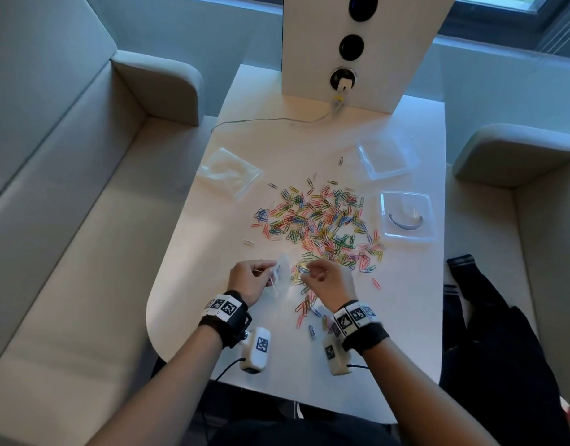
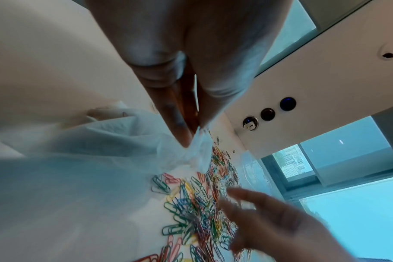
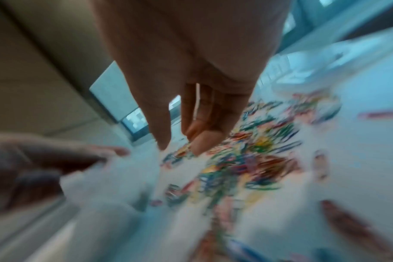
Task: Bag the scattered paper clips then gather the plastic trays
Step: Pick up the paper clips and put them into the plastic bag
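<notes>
No legible text, brand, number or label appears in any view. The only markings are black-and-white square fiducial patterns, which carry no readable characters: they sit on the left wristband [image 1: 224, 306], the right wristband [image 1: 356, 316] and the two wrist camera housings [image 1: 256, 349].

A white table [image 1: 405, 317] with rounded corners stood between two pale upholstered benches: one bench [image 1: 68, 236] ran along its left side, another bench [image 1: 515, 175] along its right. At the table's far end rose a white panel [image 1: 309, 43] set with three round sockets. A thin cable [image 1: 261, 120] ran from the lowest socket across the table toward its left edge. Behind the panel, a window [image 1: 508, 4] let in cool bluish daylight. Dark clothing [image 1: 489, 333] lay on the right bench, beside the table's near corner.
</notes>
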A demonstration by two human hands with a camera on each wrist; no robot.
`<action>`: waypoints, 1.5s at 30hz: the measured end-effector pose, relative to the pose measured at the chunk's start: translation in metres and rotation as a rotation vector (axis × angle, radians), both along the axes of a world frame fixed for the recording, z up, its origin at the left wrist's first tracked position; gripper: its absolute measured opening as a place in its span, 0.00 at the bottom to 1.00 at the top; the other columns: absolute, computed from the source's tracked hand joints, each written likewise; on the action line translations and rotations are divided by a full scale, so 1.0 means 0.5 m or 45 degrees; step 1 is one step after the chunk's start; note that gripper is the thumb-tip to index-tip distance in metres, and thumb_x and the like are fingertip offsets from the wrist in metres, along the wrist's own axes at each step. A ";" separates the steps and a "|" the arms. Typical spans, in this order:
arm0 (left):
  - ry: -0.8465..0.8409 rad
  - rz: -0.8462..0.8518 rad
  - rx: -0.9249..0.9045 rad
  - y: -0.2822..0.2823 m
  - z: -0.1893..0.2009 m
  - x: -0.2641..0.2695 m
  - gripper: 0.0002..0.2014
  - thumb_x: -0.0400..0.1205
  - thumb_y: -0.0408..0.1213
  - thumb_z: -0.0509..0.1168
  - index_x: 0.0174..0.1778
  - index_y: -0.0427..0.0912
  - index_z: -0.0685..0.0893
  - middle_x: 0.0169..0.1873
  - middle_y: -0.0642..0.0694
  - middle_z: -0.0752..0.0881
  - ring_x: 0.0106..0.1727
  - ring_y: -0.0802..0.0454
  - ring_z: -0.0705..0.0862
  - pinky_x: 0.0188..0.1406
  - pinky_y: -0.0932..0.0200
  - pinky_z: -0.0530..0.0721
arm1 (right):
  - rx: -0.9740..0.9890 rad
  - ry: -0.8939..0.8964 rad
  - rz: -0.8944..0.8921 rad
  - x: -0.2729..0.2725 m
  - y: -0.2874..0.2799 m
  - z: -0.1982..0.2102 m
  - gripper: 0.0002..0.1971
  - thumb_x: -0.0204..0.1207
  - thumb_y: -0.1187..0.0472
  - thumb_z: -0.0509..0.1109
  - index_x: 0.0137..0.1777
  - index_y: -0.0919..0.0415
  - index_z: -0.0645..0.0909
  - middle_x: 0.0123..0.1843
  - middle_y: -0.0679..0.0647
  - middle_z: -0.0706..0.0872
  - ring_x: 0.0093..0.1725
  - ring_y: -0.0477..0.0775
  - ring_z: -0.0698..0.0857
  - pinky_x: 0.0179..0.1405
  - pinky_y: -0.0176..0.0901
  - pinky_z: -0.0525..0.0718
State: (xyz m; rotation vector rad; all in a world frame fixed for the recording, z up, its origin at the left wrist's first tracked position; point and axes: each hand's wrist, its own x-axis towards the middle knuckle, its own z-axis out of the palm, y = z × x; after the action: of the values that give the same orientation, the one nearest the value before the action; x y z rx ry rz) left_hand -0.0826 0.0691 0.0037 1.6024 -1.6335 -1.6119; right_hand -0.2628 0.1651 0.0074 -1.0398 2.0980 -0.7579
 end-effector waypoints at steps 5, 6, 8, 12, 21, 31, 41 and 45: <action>0.007 0.104 0.017 -0.018 -0.008 0.023 0.08 0.79 0.29 0.72 0.49 0.43 0.93 0.44 0.48 0.93 0.41 0.50 0.92 0.47 0.58 0.90 | 0.593 0.152 0.168 0.000 0.125 -0.066 0.78 0.39 0.38 0.89 0.83 0.40 0.38 0.71 0.58 0.62 0.58 0.62 0.83 0.59 0.56 0.86; 0.011 0.109 0.016 -0.019 -0.010 0.025 0.08 0.79 0.29 0.72 0.49 0.43 0.93 0.44 0.47 0.93 0.40 0.51 0.92 0.47 0.57 0.90 | 0.595 0.157 0.170 0.008 0.142 -0.083 0.79 0.39 0.38 0.89 0.83 0.39 0.35 0.71 0.58 0.62 0.58 0.62 0.83 0.60 0.56 0.85; 0.011 0.120 0.015 -0.017 -0.014 0.028 0.08 0.78 0.29 0.72 0.50 0.42 0.93 0.45 0.45 0.93 0.39 0.52 0.92 0.48 0.57 0.90 | 0.528 0.226 0.168 0.021 0.152 -0.103 0.78 0.42 0.39 0.90 0.84 0.43 0.36 0.68 0.57 0.63 0.60 0.62 0.80 0.64 0.53 0.84; 0.009 0.129 0.042 -0.004 -0.015 0.030 0.08 0.78 0.29 0.72 0.49 0.42 0.93 0.44 0.45 0.93 0.40 0.49 0.92 0.49 0.53 0.91 | 0.342 0.227 0.018 0.022 0.097 -0.120 0.73 0.46 0.41 0.89 0.86 0.48 0.44 0.68 0.59 0.62 0.62 0.62 0.79 0.68 0.54 0.82; 0.017 0.144 0.056 0.010 0.001 0.037 0.08 0.78 0.29 0.72 0.47 0.45 0.93 0.43 0.46 0.92 0.40 0.46 0.91 0.47 0.55 0.91 | 0.298 0.397 0.097 -0.024 -0.002 -0.109 0.33 0.72 0.50 0.78 0.75 0.49 0.70 0.73 0.61 0.69 0.62 0.63 0.82 0.58 0.55 0.87; -0.011 0.120 0.081 0.026 -0.006 0.030 0.08 0.78 0.28 0.72 0.50 0.41 0.93 0.45 0.45 0.93 0.41 0.48 0.91 0.49 0.52 0.91 | 0.086 0.164 -0.084 -0.095 0.019 -0.098 0.01 0.70 0.63 0.79 0.40 0.58 0.92 0.36 0.50 0.90 0.36 0.52 0.88 0.46 0.48 0.90; -0.002 0.062 0.079 0.046 -0.006 -0.009 0.09 0.80 0.28 0.71 0.54 0.39 0.91 0.42 0.43 0.92 0.40 0.47 0.90 0.49 0.53 0.91 | -0.175 -1.312 -0.481 -0.074 0.037 -0.030 0.14 0.77 0.75 0.69 0.62 0.72 0.83 0.61 0.62 0.88 0.55 0.49 0.90 0.57 0.38 0.88; 0.031 -0.030 0.064 0.063 0.005 -0.032 0.08 0.80 0.26 0.70 0.52 0.38 0.91 0.38 0.42 0.91 0.37 0.49 0.89 0.48 0.54 0.90 | -0.204 -1.459 -0.438 0.010 0.016 -0.001 0.12 0.74 0.75 0.73 0.56 0.78 0.84 0.51 0.68 0.90 0.49 0.59 0.90 0.52 0.44 0.90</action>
State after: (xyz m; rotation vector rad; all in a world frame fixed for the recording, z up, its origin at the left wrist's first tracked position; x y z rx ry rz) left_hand -0.0988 0.1005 0.0060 1.5875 -1.6177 -1.6903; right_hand -0.2580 0.1731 0.0068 -0.1522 1.2003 -1.3008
